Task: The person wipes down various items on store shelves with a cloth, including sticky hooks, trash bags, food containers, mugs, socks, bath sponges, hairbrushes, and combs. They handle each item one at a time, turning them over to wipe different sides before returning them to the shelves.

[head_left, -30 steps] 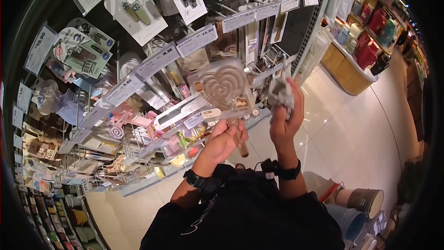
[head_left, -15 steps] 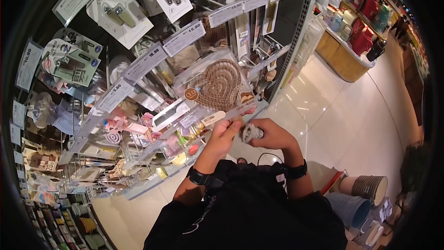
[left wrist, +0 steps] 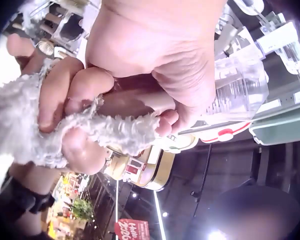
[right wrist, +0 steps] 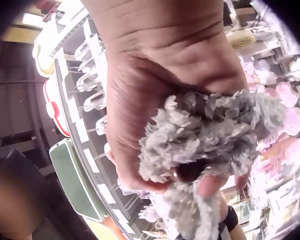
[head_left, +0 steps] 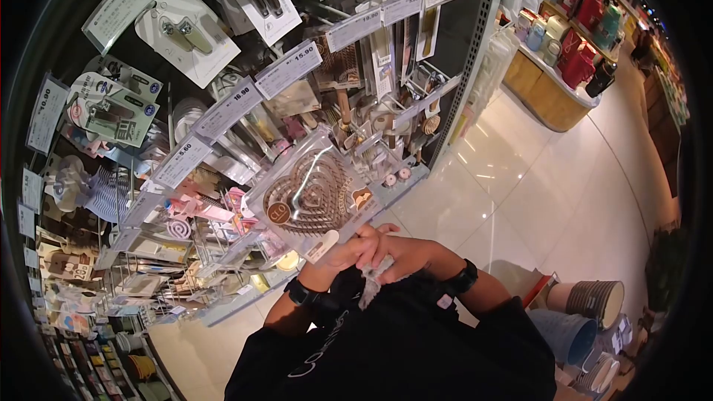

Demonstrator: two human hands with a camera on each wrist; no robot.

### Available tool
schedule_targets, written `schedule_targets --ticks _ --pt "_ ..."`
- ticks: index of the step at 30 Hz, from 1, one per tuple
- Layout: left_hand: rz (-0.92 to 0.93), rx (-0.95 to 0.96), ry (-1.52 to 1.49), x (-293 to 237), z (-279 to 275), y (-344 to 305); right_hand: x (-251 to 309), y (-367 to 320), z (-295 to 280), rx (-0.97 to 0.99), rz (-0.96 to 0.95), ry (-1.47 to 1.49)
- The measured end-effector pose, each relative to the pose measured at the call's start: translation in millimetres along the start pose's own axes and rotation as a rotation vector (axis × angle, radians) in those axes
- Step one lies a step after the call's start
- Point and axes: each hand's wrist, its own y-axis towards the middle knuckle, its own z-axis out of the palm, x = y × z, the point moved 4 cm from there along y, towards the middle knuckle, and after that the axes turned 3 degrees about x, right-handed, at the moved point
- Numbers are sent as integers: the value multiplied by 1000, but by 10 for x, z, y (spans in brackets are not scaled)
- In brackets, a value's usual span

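Note:
A heart-shaped hairbrush (head_left: 316,197) in a clear plastic package is in front of me in the head view, its brown bristles facing up. My left hand (head_left: 343,254) grips it by the handle just below the package. In the left wrist view the brown handle (left wrist: 132,102) shows under the curled fingers. With my right hand (head_left: 407,256) I hold a fluffy grey cloth (right wrist: 205,135), which wraps against the lower handle beside my left hand. Both hands meet close to my chest, and the cloth's loose end (head_left: 369,293) hangs down over the black shirt.
A shop rack with price labels (head_left: 226,111) stands close ahead and left, hung with nail clippers (head_left: 186,36) and other packaged goods. Stacked buckets (head_left: 561,334) stand at lower right. A display counter (head_left: 546,93) with bottles lies beyond the tiled floor (head_left: 475,178).
My right hand has brought the grey cloth from the right side of the hairbrush in to its handle. The hairbrush has come lower and further left, nearer my body.

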Motion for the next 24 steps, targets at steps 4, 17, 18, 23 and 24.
schedule_targets --ticks 4,17,18,23,24 --pt "100 -170 350 -48 9 6 302 23 10 -136 -103 -117" --pt "140 -426 709 95 -126 37 253 -56 -36 -533 -132 -918" --pt "143 -424 710 95 -121 16 278 -46 -6 -421 -141 -854" --pt "-53 -84 82 149 -108 30 -253 -53 0 -142 62 -187" --pt "34 85 -15 125 -61 28 -369 -61 65 77 243 -92"
